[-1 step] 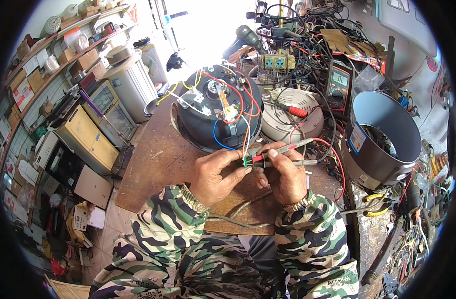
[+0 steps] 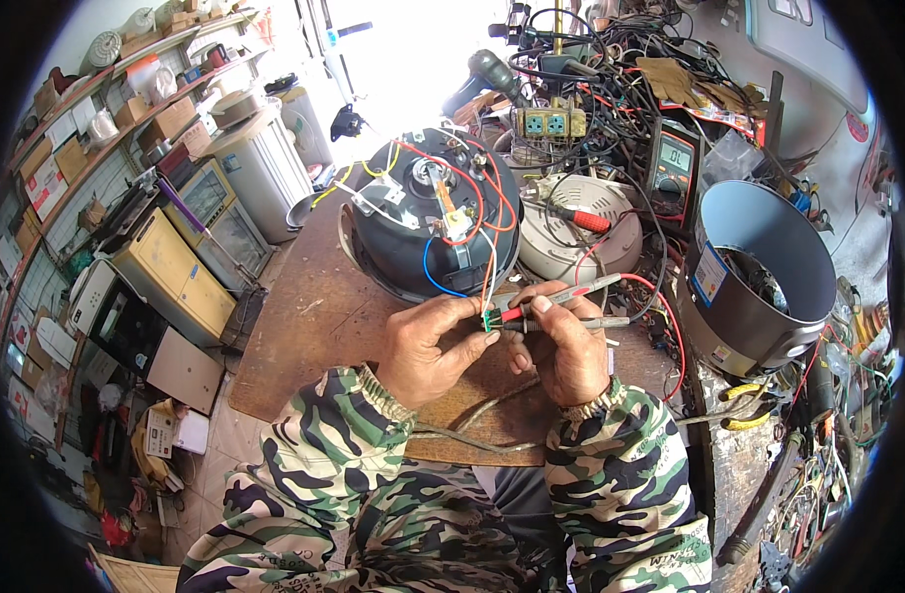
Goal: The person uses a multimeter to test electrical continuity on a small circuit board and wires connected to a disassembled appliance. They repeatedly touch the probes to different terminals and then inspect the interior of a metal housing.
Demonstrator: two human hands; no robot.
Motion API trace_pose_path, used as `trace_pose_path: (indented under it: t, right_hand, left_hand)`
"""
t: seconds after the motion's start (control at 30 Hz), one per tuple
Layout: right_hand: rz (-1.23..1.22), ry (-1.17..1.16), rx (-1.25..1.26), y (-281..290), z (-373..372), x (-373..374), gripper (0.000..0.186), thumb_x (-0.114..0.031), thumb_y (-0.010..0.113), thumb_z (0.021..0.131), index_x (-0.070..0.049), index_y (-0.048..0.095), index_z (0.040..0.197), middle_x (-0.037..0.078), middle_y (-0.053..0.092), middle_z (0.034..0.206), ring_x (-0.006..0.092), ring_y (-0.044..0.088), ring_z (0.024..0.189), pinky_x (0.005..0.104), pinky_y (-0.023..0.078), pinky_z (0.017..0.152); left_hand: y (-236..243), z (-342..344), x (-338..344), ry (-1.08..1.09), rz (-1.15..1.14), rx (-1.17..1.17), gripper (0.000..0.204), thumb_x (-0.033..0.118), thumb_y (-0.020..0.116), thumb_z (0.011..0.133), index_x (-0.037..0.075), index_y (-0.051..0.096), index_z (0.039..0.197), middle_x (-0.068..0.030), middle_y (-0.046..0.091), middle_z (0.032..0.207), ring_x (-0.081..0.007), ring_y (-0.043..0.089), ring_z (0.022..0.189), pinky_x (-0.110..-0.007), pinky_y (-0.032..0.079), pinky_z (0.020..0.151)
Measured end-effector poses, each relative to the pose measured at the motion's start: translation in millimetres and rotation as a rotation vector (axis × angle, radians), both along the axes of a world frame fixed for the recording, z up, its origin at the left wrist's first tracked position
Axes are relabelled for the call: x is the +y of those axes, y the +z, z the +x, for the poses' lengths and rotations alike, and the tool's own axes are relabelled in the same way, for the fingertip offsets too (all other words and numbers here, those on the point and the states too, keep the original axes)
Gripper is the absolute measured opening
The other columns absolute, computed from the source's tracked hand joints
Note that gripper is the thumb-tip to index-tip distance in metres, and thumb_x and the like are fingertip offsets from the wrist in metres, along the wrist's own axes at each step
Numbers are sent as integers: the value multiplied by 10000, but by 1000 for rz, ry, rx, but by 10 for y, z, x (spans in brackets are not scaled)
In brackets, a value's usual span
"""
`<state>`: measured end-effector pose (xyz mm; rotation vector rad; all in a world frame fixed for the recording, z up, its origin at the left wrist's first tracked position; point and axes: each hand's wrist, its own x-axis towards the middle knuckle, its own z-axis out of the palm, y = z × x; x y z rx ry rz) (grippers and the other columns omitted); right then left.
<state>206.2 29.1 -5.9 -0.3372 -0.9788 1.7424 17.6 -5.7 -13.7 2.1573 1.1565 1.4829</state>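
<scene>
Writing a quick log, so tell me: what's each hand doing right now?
Left hand: closed, pinching the small green piece between thumb and fingers.
Right hand: closed, holding two probes.

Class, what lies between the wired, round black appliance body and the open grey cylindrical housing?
Mainly a round beige plastic base, with a red-handled tool on top, as the head view shows.

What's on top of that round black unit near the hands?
On the round black unit are red wires, a blue wire and a pale block, among other parts. Whatever lies under it can't be seen, covered by its own body.
</scene>
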Motion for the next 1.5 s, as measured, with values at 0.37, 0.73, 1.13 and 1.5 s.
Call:
trace_pose_path:
  t: [0.37, 0.73, 1.13, 1.5]
  right_hand:
    - [22, -39, -34, 13, -24, -3, 245, -176, 536, 942, 58, 570, 1003, 167, 603, 784, 192, 526, 507, 316, 465, 466]
    - [-4, -55, -75, 8, -35, 3, 239, -156, 533, 926, 69, 582, 993, 176, 609, 774, 205, 524, 507, 332, 456, 467]
    - [-63, -48, -107, 13, -58, 5, 233, -157, 609, 889, 34, 614, 1023, 121, 628, 781, 180, 556, 541, 301, 463, 461]
    - [-3, 15, -43, -40, -12, 51, 224, -129, 587, 924, 61, 591, 1041, 154, 624, 824, 211, 568, 594, 319, 462, 493]
  left_hand:
    - [91, 31, -20, 27, 38, 28, 303, -10, 739, 831, -45, 650, 1119, -117, 687, 989, -152, 681, 873, -273, 560, 735]
    - [132, 42, -25, 63, 93, 53, 275, -17, 753, 795, -47, 663, 1054, -141, 695, 942, -191, 701, 822, -282, 559, 699]
    - [183, 32, -79, 154, 111, 119, 271, 12, 762, 771, -17, 682, 1028, -141, 675, 850, -236, 680, 724, -324, 540, 647]
    - [64, 21, -36, 106, 44, 22, 331, 16, 788, 737, -4, 683, 1050, -153, 690, 913, -295, 694, 802, -352, 546, 677]
